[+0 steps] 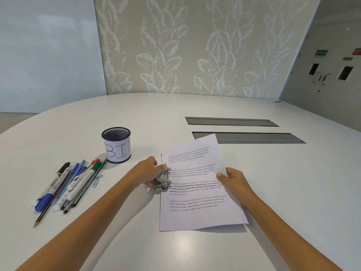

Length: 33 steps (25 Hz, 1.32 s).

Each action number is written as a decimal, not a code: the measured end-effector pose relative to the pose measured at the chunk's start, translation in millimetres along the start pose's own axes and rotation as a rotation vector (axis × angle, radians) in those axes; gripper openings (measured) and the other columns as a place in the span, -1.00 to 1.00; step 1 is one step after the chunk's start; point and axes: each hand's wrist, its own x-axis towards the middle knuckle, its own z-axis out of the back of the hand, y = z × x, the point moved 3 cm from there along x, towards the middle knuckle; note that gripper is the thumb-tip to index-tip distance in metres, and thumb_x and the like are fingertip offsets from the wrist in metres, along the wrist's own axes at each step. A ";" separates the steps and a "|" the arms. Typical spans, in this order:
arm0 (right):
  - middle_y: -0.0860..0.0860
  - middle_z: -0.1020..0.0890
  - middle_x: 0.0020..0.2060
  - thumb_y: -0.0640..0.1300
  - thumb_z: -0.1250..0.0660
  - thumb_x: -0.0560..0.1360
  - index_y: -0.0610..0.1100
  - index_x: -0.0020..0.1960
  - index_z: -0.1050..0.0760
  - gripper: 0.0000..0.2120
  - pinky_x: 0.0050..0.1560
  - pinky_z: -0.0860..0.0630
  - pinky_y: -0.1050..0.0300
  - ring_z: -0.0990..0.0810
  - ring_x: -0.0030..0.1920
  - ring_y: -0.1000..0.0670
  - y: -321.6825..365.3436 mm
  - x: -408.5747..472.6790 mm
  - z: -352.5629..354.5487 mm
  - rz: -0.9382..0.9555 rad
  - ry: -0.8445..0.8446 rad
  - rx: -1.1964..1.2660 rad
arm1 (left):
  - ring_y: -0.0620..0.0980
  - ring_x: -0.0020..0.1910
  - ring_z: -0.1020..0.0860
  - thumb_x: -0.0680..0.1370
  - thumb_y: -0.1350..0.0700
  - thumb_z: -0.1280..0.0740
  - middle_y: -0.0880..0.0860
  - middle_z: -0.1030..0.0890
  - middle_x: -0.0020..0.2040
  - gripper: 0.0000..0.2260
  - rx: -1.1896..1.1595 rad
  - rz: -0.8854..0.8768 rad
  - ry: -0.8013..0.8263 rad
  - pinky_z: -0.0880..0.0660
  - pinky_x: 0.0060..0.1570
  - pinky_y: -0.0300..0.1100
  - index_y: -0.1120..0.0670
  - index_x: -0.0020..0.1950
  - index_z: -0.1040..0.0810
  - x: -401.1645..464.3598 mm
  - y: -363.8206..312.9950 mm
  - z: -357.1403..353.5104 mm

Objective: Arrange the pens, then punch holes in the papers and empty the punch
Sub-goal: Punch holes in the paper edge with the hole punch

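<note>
Our left hand (149, 170) curls around the punch (162, 182), pressing it; our right hand (233, 179) pinches the papers' (197, 192) edge.

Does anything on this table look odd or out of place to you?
Nothing is spilled or damaged. The only oddities: the mesh cup labelled BIN stands beside the pens, and the papers lie slightly askew in the hole punch.

bright, even light with soft glare on the white desk (175, 249), faint shadows, sharp focus, and wide-angle bending at edges.
</note>
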 end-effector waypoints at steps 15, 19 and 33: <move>-0.07 -0.71 -0.05 -0.22 -0.32 0.52 -0.18 0.01 -0.59 -0.89 0.12 -0.55 -0.06 -0.68 0.00 -0.10 -3.0 1.1 -1.4 0.008 -0.006 -0.059 | 0.21 0.44 -0.18 0.61 -0.20 0.06 0.14 -0.22 0.47 -0.46 0.431 -0.167 -0.115 -0.22 0.31 0.16 0.12 0.46 -0.16 28.2 -30.1 -26.2; -0.13 -0.71 -0.06 -0.18 -0.33 0.52 -0.18 -0.02 -0.59 -0.90 0.13 -0.53 -0.15 -0.67 0.00 -0.18 -5.0 1.8 -1.7 0.019 -0.010 -0.107 | 0.20 0.46 -0.15 0.62 -0.15 0.04 0.11 -0.22 0.49 -0.49 0.415 -0.187 -0.168 -0.21 0.33 0.15 0.10 0.49 -0.13 29.5 -22.1 -35.0; -0.10 -0.72 -0.08 -0.06 -0.36 0.44 -0.13 -0.05 -0.59 -0.84 0.14 -0.51 -0.29 -0.66 0.01 -0.21 -15.0 7.8 0.2 0.048 0.009 -0.125 | 0.11 0.46 -0.19 0.59 -0.17 0.01 0.07 -0.36 0.40 -0.46 0.296 -0.177 -0.184 0.04 0.42 0.27 -0.09 0.54 0.08 33.6 -7.7 -37.2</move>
